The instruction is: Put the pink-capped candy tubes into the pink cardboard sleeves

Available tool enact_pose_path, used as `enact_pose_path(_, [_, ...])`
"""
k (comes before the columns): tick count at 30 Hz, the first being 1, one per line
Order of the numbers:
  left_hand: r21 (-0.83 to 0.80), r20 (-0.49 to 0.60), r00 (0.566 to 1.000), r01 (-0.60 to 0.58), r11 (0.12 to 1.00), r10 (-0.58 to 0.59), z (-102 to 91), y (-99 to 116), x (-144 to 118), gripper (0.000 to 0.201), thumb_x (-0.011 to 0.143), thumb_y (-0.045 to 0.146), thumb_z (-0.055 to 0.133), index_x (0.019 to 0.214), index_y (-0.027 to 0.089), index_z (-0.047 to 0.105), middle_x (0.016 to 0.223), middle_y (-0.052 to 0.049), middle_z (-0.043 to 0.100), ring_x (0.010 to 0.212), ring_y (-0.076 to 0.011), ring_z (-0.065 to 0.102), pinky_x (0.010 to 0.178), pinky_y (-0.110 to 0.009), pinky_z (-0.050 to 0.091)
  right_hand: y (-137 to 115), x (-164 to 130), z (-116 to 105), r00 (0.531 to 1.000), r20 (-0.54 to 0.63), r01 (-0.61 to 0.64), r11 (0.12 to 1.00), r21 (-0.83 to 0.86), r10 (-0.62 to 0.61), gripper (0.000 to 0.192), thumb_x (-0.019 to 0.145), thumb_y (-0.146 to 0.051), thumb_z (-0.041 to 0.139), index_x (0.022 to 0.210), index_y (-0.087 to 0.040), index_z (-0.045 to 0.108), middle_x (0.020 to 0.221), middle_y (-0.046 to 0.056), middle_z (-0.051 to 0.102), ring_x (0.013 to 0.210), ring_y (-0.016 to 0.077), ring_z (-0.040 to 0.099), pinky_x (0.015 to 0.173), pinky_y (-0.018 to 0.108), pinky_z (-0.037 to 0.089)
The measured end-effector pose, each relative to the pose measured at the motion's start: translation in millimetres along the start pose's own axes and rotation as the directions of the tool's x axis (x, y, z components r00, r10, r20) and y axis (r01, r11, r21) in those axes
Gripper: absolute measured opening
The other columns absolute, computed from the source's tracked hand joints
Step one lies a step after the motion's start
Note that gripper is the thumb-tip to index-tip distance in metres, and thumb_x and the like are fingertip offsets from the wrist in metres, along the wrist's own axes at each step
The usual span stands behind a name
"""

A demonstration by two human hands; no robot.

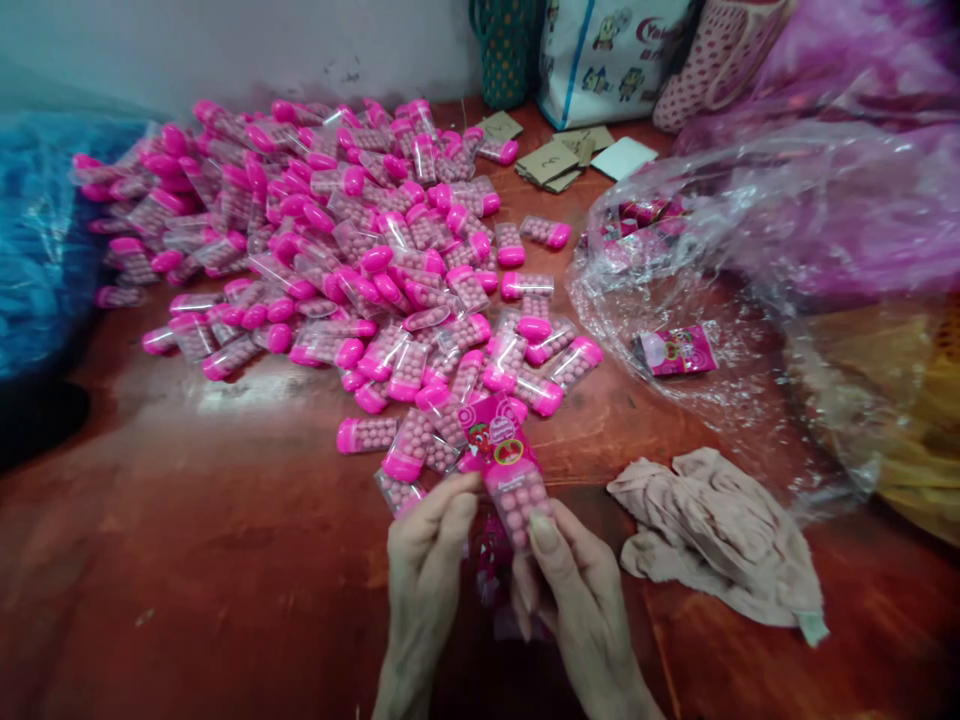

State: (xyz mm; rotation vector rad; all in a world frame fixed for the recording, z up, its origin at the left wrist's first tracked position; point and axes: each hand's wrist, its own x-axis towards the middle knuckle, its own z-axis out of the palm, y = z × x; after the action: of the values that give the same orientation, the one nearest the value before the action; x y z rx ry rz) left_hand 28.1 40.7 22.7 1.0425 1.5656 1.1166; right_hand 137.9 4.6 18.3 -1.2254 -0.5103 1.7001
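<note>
My right hand (577, 575) grips the lower end of a clear candy box (519, 508) filled with pink balls, its thumb across the front. A pink printed sleeve (495, 432) with a strawberry picture covers the box's upper part. At the sleeve's left edge, my left hand (433, 545) is closed in a pinch. Below and between the hands lie more printed pink sleeves (491, 560), partly hidden. Just beyond my hands, loose candy boxes with pink caps (409, 450) lie at the near edge of a large pile (322, 230).
Clear plastic (600, 280) on the right holds a printed pack (679, 350). A crumpled cloth (720, 540) lies nearer. Cardboard pieces (551, 160) and a white bag (607, 60) are at the back. Blue plastic (52, 240) stands at left on the reddish surface (187, 560).
</note>
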Motion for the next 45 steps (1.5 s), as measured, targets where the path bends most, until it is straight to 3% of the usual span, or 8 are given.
enact_pose_path(3, [-0.375,0.108,0.971,0.240,0.896,-0.215,1.5,3.2,4.8,0.036,0.073,0.048,0.065,0.087,0.016,0.073,0.078,-0.009,0.074,0.062,-0.0194,0.066,0.060,-0.030,0.053,0.6,-1.4,1.8,0.997,0.065,-0.024,0.998,-0.057,0.028,0.035,0.090,-0.049,0.044,0.072,-0.019,0.047,0.046,-0.009,0.039,0.034,0.0048,0.033,0.034,0.015,0.026])
enact_pose_path(7, [-0.440,0.222,0.905,0.426,0.790,-0.364,9.0,14.5,7.8,0.025,0.070,0.036,0.070,0.077,0.012,0.072,0.070,-0.008,0.072,0.047,-0.0127,0.060,0.046,-0.022,0.050,4.2,-3.3,5.6,0.993,0.117,0.054,0.978,-0.199,-0.031,0.035,0.092,-0.045,0.041,0.069,-0.019,0.045,0.045,-0.008,0.039,0.034,0.0056,0.034,0.035,0.017,0.027])
enact_pose_path(14, [-0.472,0.308,0.858,0.512,0.718,-0.410,17.9,20.2,-3.6,0.018,0.078,0.026,0.063,0.076,0.010,0.073,0.082,-0.009,0.073,0.050,-0.0066,0.056,0.052,-0.016,0.047,6.3,-4.1,3.2,0.984,0.082,0.180,0.873,-0.452,-0.161,0.033,0.093,-0.039,0.040,0.101,-0.014,0.059,0.048,-0.005,0.043,0.037,0.0091,0.041,0.035,0.019,0.030])
enact_pose_path(19, [-0.419,0.250,0.873,0.488,0.766,-0.419,21.6,15.3,-18.4,0.024,0.084,0.027,0.056,0.081,0.014,0.075,0.101,-0.009,0.072,0.084,-0.0180,0.064,0.075,-0.024,0.049,6.7,-4.7,0.0,0.977,0.044,0.206,0.864,-0.460,-0.210,0.031,0.093,-0.037,0.041,0.096,-0.016,0.064,0.054,-0.002,0.052,0.043,0.0115,0.051,0.042,0.020,0.038])
enact_pose_path(28, [-0.421,0.097,0.903,0.419,0.805,-0.419,15.8,11.8,-34.7,0.020,0.080,0.034,0.062,0.094,0.024,0.073,0.106,-0.003,0.072,0.105,-0.0222,0.061,0.093,-0.031,0.046,-0.4,-7.1,-0.2,0.999,0.011,0.047,0.967,-0.252,-0.046,0.031,0.091,-0.044,0.046,0.076,-0.018,0.057,0.052,-0.004,0.047,0.044,0.0088,0.045,0.041,0.017,0.036])
enact_pose_path(31, [-0.280,-0.015,0.942,0.319,0.905,-0.336,1.4,7.0,-31.9,0.024,0.077,0.036,0.065,0.098,0.027,0.072,0.108,-0.001,0.071,0.109,-0.0208,0.060,0.094,-0.028,0.045,-5.8,-4.3,0.0,0.999,0.048,0.002,0.995,-0.102,0.003,0.035,0.092,-0.045,0.043,0.069,-0.019,0.049,0.045,-0.007,0.039,0.037,0.0061,0.035,0.036,0.016,0.029])
enact_pose_path(39, [0.158,0.050,0.999,-0.014,0.987,0.006,-9.5,3.2,-18.4,0.019,0.080,0.027,0.062,0.096,0.027,0.073,0.106,-0.001,0.071,0.105,-0.0214,0.061,0.098,-0.032,0.042,-5.4,-1.2,4.2,0.999,0.035,-0.008,0.998,-0.066,0.010,0.036,0.091,-0.045,0.045,0.067,-0.019,0.046,0.047,-0.008,0.039,0.036,0.0051,0.034,0.035,0.015,0.029])
enact_pose_path(45, [0.328,0.212,0.952,-0.281,0.902,0.220,-8.7,10.4,-8.3,0.017,0.085,0.016,0.053,0.089,0.020,0.069,0.094,-0.003,0.070,0.093,-0.0177,0.062,0.087,-0.027,0.045,-5.5,2.5,3.4,0.999,0.038,0.015,0.998,-0.068,-0.012,0.034,0.091,-0.043,0.045,0.067,-0.019,0.046,0.046,-0.008,0.039,0.037,0.0056,0.035,0.035,0.015,0.030])
